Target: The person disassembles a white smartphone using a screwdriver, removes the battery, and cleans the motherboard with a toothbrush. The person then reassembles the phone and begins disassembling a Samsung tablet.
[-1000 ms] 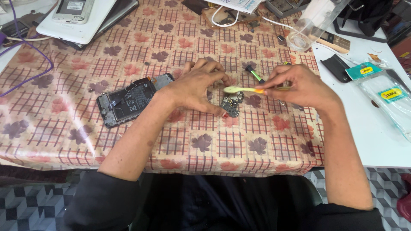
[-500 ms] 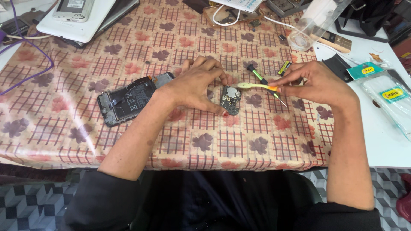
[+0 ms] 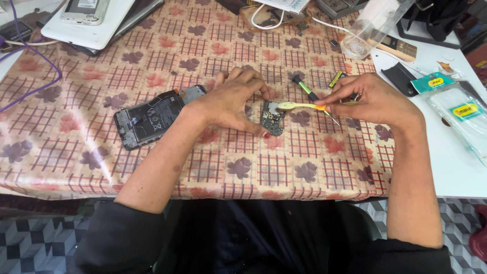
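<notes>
A small dark circuit board (image 3: pixel 273 120) lies on the flowered tablecloth (image 3: pixel 213 162). My left hand (image 3: pixel 234 99) steadies it, thumb and fingers touching its left edge. My right hand (image 3: pixel 373 99) holds a yellow toothbrush (image 3: pixel 297 106) by its orange-tipped handle, and the bristle head rests over the board's top. An opened phone body (image 3: pixel 152 117) with its insides exposed lies left of my left wrist.
A green-handled screwdriver (image 3: pixel 306 89) lies behind the board. A clear plastic container (image 3: pixel 366 31) stands at the back right. Packaged phone covers (image 3: pixel 456 109) lie on the white table to the right. A white laptop with a phone on it (image 3: pixel 94 20) sits at the back left.
My right hand has drawn back to the right with the toothbrush, so the board shows more fully. My left hand stays on the board.
</notes>
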